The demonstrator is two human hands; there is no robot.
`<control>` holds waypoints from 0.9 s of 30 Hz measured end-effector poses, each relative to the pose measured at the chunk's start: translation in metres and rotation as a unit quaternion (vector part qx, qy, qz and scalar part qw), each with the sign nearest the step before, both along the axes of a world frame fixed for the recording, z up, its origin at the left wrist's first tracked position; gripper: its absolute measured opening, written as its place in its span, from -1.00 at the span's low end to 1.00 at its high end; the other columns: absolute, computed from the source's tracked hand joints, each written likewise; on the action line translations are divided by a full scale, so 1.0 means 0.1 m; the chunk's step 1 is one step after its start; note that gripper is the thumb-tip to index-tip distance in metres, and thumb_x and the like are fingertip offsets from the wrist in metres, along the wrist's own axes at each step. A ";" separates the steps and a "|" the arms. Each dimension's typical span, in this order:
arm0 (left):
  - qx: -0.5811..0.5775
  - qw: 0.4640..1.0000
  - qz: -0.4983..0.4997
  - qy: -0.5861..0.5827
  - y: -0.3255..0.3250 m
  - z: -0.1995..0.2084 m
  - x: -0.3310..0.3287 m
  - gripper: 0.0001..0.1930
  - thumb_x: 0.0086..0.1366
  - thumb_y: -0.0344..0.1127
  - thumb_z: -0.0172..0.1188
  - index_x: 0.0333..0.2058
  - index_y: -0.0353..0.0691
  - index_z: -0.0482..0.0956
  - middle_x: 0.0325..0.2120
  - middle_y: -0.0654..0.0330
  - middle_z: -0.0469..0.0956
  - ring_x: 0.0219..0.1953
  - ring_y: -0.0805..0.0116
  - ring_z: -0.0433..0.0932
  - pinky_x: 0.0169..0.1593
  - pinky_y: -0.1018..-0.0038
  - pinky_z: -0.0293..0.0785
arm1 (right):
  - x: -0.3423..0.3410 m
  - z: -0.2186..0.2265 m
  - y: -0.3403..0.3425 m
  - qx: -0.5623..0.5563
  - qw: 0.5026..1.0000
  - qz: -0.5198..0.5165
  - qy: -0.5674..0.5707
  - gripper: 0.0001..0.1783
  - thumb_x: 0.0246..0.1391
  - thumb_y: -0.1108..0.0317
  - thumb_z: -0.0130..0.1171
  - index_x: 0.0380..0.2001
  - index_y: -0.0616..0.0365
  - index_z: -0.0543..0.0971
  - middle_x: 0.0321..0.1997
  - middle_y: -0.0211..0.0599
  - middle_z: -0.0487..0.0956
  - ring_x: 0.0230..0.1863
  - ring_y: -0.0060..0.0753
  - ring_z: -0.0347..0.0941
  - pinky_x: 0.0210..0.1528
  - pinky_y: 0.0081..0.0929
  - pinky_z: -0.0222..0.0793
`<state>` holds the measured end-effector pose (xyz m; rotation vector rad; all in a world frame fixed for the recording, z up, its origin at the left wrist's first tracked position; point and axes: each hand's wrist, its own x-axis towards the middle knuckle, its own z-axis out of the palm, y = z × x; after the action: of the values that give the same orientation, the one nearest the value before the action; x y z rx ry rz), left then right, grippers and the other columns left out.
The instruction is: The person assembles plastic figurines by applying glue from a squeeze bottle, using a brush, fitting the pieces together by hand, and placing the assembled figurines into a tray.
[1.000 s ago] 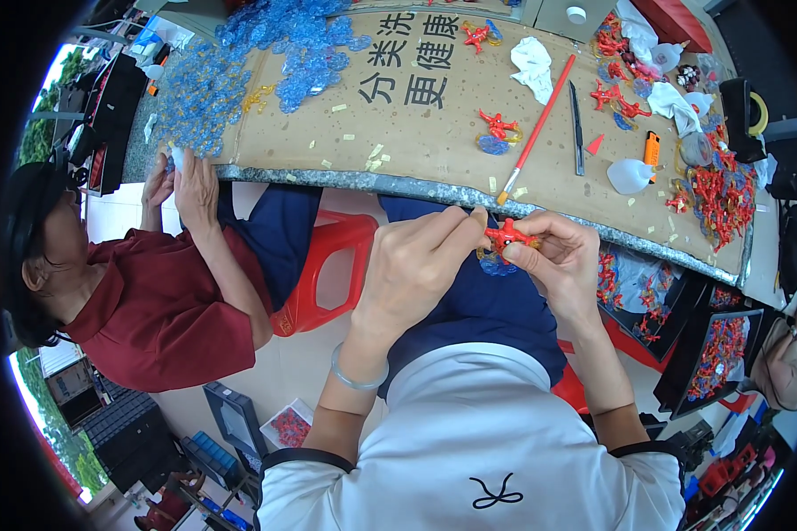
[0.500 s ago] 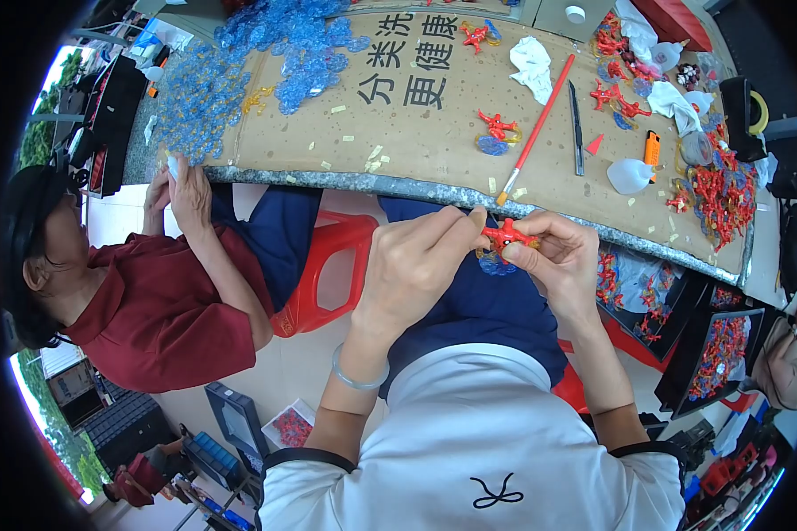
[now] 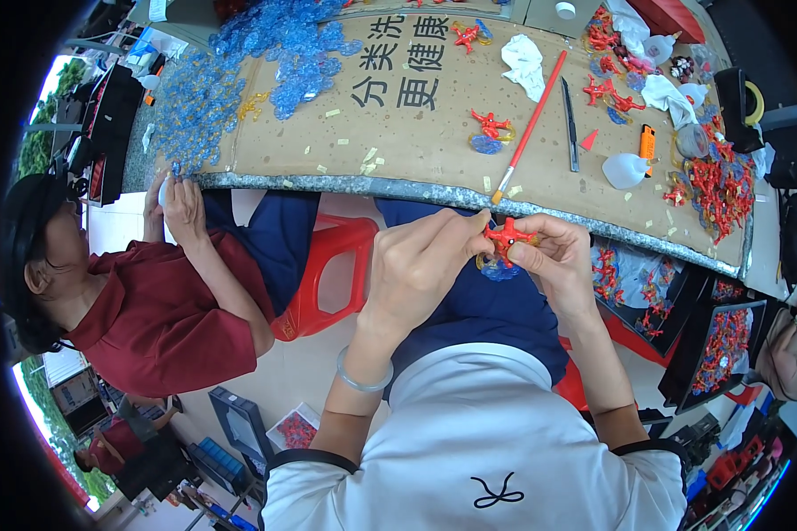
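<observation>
A small red plastic toy figure (image 3: 510, 237) with a clear blue disc (image 3: 498, 268) under it is held over my lap, just off the table's front edge. My right hand (image 3: 556, 257) is closed on it, thumb and fingers gripping its right side. My left hand (image 3: 425, 265) is closed in a pinch against the figure's left side; what its fingertips hold, if anything, is hidden. Beyond my hands a red-handled brush (image 3: 531, 124) lies on the cardboard-covered table (image 3: 398, 146). Another red figure with blue and yellow clear parts (image 3: 491, 126) lies left of the brush.
A craft knife (image 3: 570, 124), an orange cutter (image 3: 647, 149) and a translucent bottle (image 3: 624, 171) lie right of the brush. Red figures (image 3: 722, 190) pile up at the far right, clear blue pieces (image 3: 301, 66) at the back left. A co-worker in dark red (image 3: 173, 310) sits at my left by a red stool (image 3: 332, 274).
The red figure has turned slightly in my fingers, while both hands stay nearly in place. The co-worker's hands have lowered a little at the table edge. The whole view has shifted slightly.
</observation>
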<state>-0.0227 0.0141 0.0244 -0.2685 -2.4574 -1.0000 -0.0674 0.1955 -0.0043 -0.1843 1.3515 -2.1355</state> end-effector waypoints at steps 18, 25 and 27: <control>0.004 0.995 0.004 -0.099 -0.06 0.03 0.02 -0.69 0.03 -0.23 0.29 -0.26 -0.30 0.59 -0.64 0.17 0.46 -0.63 0.30 0.48 -0.56 0.47 0.36 | -0.03 -0.05 0.08 -0.114 0.983 0.014 -0.143 -0.75 0.10 0.42 0.12 -0.18 0.34 0.53 -0.28 -0.18 0.60 -0.24 -0.48 0.55 -0.13 -0.53 0.45; 0.015 0.994 -0.005 -0.112 0.07 0.05 0.00 -0.79 0.09 -0.48 0.22 -0.25 -0.33 0.60 -0.63 0.19 0.52 -0.59 0.36 0.52 -0.51 0.53 0.40 | 0.09 -0.15 0.36 -0.195 0.957 -0.028 -0.212 -0.74 0.10 0.43 0.11 -0.16 0.37 0.49 -0.22 -0.17 0.58 -0.19 -0.41 0.53 -0.10 -0.47 0.43; 0.038 0.987 0.005 -0.157 0.13 -0.04 -0.05 -0.80 0.13 -0.53 0.14 -0.24 -0.33 0.61 -0.63 0.18 0.50 -0.59 0.41 0.50 -0.46 0.57 0.41 | 0.20 -0.41 0.65 -0.174 0.955 -0.073 -0.230 -0.78 0.09 0.43 0.12 -0.21 0.32 0.51 -0.23 -0.18 0.57 -0.19 -0.38 0.54 -0.15 -0.46 0.46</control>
<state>-0.0278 0.0275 0.0209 -0.0754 -2.6872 -1.2092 -0.0472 0.2603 -0.0450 0.2720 0.7364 -2.3362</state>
